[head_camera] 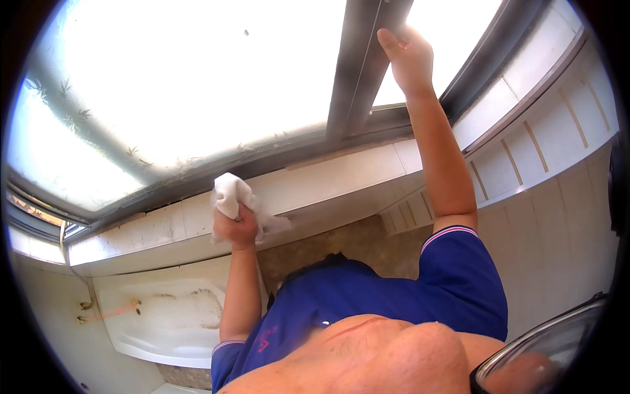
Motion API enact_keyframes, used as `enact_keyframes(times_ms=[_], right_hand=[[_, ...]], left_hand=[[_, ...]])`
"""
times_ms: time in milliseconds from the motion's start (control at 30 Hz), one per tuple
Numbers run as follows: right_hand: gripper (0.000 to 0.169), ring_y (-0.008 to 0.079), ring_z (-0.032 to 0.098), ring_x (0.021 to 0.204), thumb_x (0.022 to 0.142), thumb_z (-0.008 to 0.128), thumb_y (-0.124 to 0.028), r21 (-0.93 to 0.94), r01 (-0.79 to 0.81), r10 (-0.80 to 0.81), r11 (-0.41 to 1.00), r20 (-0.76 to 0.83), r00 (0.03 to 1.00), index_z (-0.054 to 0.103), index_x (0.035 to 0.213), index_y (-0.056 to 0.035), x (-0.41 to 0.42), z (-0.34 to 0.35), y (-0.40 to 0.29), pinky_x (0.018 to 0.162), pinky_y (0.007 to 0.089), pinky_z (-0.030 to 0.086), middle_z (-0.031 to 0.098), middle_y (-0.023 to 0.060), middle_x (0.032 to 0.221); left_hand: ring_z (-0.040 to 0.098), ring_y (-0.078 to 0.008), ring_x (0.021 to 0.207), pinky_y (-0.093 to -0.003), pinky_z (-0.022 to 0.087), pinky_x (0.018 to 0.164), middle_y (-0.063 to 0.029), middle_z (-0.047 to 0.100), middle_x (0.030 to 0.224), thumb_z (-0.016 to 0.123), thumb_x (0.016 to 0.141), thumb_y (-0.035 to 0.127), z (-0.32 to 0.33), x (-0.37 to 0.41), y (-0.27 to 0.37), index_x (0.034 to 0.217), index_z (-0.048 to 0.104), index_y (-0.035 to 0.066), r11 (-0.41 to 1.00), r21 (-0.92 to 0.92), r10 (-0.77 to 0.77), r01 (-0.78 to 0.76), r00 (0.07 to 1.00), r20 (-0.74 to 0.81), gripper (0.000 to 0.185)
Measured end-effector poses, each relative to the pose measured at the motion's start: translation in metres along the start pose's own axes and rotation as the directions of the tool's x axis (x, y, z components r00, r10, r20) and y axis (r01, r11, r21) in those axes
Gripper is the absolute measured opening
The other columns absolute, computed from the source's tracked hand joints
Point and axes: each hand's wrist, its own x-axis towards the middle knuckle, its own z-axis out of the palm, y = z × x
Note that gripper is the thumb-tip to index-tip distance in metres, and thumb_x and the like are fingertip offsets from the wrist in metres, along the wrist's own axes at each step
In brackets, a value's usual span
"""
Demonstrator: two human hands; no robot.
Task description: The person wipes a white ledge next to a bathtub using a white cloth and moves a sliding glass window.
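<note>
My left hand (235,227) is closed around a crumpled white cloth (230,193), in front of the tiled window sill (295,186). One end of the cloth hangs out to the right of the fist, slightly blurred. Higher up, my right hand (412,56) is at the dark upright frame (366,64) of a sliding window, its thumb against the frame; glare hides part of the fingers, and I cannot tell whether they grip it. A large frosted window pane (211,88) with leaf patterns lies left of this frame, very bright.
Below the sill at the left is a white, stained bathtub (162,315), with an orange-red cord (115,312) near a pipe fitting (87,304). A tiled wall (521,162) with tan stripes stands at the right. The floor (344,241) is brownish.
</note>
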Motion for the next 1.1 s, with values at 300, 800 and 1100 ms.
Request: enact_keyframes(times_ms=[300,800,1100], right_hand=[[0.04,0.0102,0.064,0.086,0.095,0.073,-0.039,-0.049,0.034,-0.037,0.998,-0.069,0.997,0.072,0.104,-0.0006,0.019,-0.058,0.049,0.078,0.024,0.049,0.073,0.0032,0.092],[0.065,0.0481,0.031,0.147,0.094,0.065,-0.015,-0.452,0.555,-0.638,0.698,-0.043,0.769,0.042,0.155,-0.0184,-0.03,0.056,-0.068,0.109,0.0742,0.028,0.025,0.0301,0.161],[0.063,0.0471,0.033,0.146,0.092,0.06,-0.005,-0.599,0.408,-0.553,0.689,-0.07,0.83,0.042,0.152,-0.0051,-0.015,0.031,-0.045,0.112,0.0675,0.029,0.03,0.0287,0.159]], left_hand=[[0.073,-0.0313,0.091,-0.0369,0.057,0.08,-0.0194,0.073,0.102,0.059,0.09,0.006,0.0,0.003,0.005,0.115,0.068,-0.007,0.999,-0.038,0.01,-0.01,1.0,0.022,0.03],[0.074,-0.0296,0.089,-0.0363,0.057,0.079,-0.018,0.074,0.102,0.059,0.093,0.006,0.001,0.005,0.004,0.116,0.067,-0.007,0.998,-0.04,0.049,-0.048,0.999,0.024,0.028],[0.074,-0.0285,0.092,-0.0362,0.057,0.081,-0.0179,0.074,0.104,0.061,0.092,0.006,0.002,0.002,0.002,0.117,0.067,-0.007,0.998,-0.051,0.042,-0.041,0.999,0.03,0.029]])
